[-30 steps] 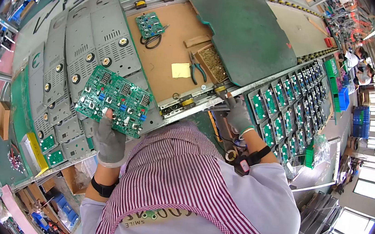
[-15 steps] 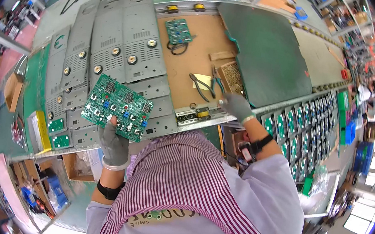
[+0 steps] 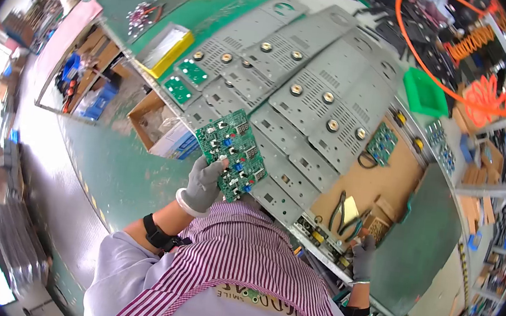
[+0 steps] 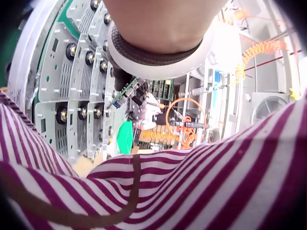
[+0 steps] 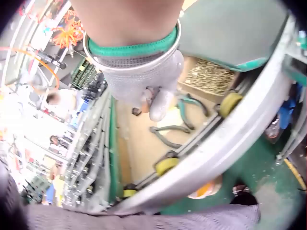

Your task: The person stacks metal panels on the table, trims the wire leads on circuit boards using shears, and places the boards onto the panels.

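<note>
My gloved left hand grips a green circuit board by its near edge, thumb on top among the components. The board, fitted with digit displays and small switches, is tilted over the front of the grey panels. My gloved right hand is low at the near end of a box of small brass-coloured parts. Its fingers bend inward, bare fingertips close together; I cannot tell whether they pinch something small. Dark-handled pliers and teal-handled pliers lie beside that hand on the brown board.
Overlapping grey metal panels with brass fittings cover the bench's left part. Another circuit board lies beyond the pliers, near a yellow paper. A metal rail with yellow rollers edges the bench. A green mat lies right.
The head view has swung left. Dark pliers now lie by the yellow paper, absent there a second ago. My right hand has moved from the rail toward the parts box; my left keeps the circuit board.
</note>
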A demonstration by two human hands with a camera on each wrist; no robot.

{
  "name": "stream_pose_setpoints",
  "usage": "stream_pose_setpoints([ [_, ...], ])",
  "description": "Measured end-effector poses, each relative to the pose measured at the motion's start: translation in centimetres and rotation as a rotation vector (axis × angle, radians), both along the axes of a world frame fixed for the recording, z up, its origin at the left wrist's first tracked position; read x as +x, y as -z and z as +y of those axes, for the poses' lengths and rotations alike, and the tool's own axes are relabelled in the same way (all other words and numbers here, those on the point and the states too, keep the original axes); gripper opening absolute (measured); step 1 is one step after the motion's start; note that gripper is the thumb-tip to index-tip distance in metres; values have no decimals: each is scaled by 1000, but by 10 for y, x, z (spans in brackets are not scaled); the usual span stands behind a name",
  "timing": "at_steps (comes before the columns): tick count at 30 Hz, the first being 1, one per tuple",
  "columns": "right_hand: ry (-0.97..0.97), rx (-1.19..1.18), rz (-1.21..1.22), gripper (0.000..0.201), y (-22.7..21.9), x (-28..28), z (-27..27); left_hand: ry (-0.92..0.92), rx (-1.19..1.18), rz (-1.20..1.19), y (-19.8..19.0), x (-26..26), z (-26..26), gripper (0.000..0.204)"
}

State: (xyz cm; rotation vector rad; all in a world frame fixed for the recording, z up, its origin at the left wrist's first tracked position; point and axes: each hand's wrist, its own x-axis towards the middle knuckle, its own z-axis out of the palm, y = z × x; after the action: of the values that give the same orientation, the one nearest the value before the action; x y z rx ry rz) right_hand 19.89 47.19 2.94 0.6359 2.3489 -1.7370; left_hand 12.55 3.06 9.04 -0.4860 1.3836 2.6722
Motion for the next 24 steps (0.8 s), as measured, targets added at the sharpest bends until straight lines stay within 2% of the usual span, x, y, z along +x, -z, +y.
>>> stream_pose_setpoints([
  [3, -179, 117, -11, 40, -22, -63, -53, -148, 117, -6, -9, 18, -26, 32],
  [4, -243, 16, 77, 37, -31, -81, -84, -167, 69, -14, 1, 26, -44, 36],
  [5, -308, -81, 166, 34, -43, -97, -122, -189, 77, -30, 0, 32, -58, 38],
  [7, -486, -91, 269, 29, -77, -122, -196, -233, 105, -54, 1, 44, -89, 41],
  [8, -560, -94, 350, 28, -94, -130, -234, -167, 64, -43, 14, 52, -109, 44],
  [12, -817, -57, 731, 29, -119, -158, -374, -290, 192, -85, 31, 75, -175, 46],
  [13, -845, -97, 724, 29, -125, -162, -413, -309, 241, -102, 46, 82, -198, 47],
  [15, -910, -174, 694, 28, -135, -170, -491, -325, 281, -97, 39, 88, -236, 49],
  [17, -1048, -2, 823, 27, -123, -181, -562, -303, 277, -62, 50, 101, -274, 48],
  [20, -1132, 121, 762, 30, -76, -203, -656, -326, 288, -91, 41, 102, -314, 48],
  [22, -1193, 177, 745, 33, -45, -214, -689, -321, 293, -142, 43, 101, -333, 48],
  [24, -1199, 220, 768, 35, -47, -215, -700, -265, 254, -142, 54, 98, -345, 47],
])
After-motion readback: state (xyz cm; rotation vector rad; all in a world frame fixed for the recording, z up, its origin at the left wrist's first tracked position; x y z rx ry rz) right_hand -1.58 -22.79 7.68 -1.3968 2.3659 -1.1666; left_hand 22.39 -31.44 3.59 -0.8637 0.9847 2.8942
